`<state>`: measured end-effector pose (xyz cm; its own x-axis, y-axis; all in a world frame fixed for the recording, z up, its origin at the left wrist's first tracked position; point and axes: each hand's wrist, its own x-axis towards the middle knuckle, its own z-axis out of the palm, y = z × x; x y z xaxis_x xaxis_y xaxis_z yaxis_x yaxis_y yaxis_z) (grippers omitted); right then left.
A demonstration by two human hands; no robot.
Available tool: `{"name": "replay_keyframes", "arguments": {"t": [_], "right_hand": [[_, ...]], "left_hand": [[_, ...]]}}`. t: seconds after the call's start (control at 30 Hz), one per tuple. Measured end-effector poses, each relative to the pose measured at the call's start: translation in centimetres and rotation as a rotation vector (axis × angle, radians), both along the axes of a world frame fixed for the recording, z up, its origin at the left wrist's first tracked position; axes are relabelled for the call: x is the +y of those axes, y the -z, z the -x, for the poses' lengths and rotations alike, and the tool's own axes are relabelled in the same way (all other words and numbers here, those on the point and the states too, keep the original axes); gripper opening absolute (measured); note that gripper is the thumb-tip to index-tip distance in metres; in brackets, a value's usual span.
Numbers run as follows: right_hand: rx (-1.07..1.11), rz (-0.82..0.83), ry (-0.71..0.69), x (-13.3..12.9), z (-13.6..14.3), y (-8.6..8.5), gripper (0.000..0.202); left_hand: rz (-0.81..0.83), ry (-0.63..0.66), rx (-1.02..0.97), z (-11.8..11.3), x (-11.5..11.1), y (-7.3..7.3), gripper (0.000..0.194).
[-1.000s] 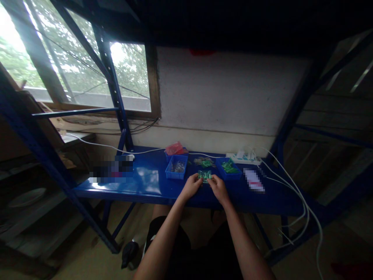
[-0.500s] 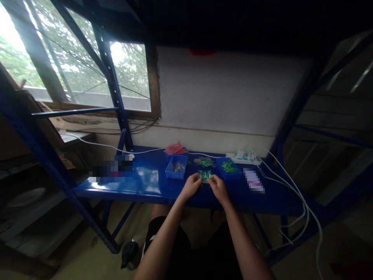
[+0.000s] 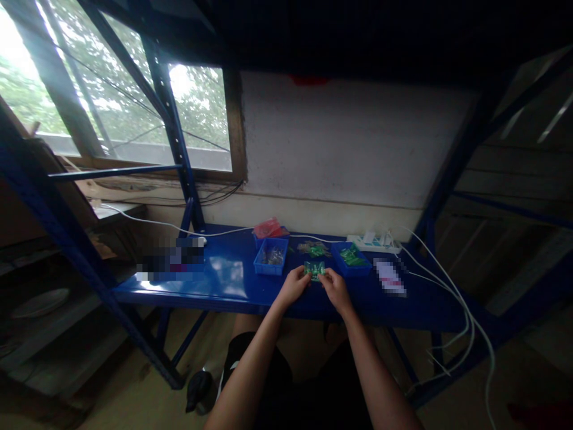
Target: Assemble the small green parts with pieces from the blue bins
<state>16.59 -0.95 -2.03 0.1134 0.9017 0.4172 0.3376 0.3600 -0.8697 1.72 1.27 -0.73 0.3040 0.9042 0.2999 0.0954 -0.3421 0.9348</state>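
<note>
A small clear bag with green pieces inside is stretched between my two hands near the front of the blue table. My left hand pinches its left side, and my right hand pinches its right side. Behind the bag lies a loose pile of green and greyish pieces. To the left of the pile stands a blue tray of small metallic-looking parts. On the right, another blue tray holds green pieces.
Red plastic packaging rests on a blue tray at the back. A white power strip with cables lies back right, near a blurred-out item. Another blurred-out dark item is at the left. Blue rack posts frame both sides.
</note>
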Motion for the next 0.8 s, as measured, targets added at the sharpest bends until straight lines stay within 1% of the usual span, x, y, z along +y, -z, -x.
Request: {"name": "replay_keyframes", "arguments": {"t": [0.4, 0.67, 0.8], "right_hand": [[-0.004, -0.004, 0.001, -0.1, 0.02, -0.13, 0.025], [0.024, -0.003, -0.011, -0.27, 0.19, -0.5, 0.026], [0.03, 0.017, -0.007, -0.38, 0.24, -0.69, 0.024]], "left_hand": [[0.019, 0.003, -0.016, -0.07, -0.25, -0.39, 0.02], [0.022, -0.006, -0.005, -0.07, 0.08, 0.14, 0.02], [0.016, -0.007, -0.011, -0.05, -0.01, 0.05, 0.021]]}}
